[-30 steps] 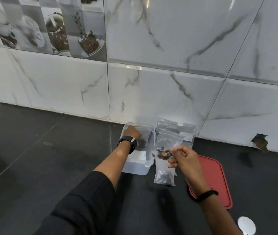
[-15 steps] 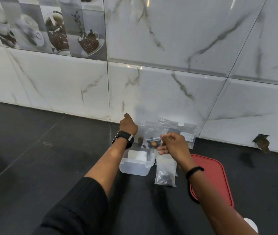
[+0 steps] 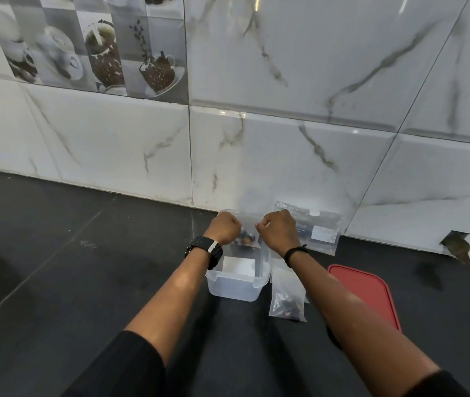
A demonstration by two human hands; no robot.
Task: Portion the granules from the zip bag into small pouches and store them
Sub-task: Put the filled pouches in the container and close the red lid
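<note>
Both hands, left hand [image 3: 226,226] and right hand [image 3: 278,229], pinch the top corners of a small clear plastic pouch [image 3: 246,233] of dark granules just above the translucent rectangular plastic tub [image 3: 235,287], and an uneven pull could spill them.

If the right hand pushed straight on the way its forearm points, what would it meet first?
Probably the large zip bag leaning against the tiled wall just beyond the right hand; depth is unclear, so the gap can't be judged.
</note>
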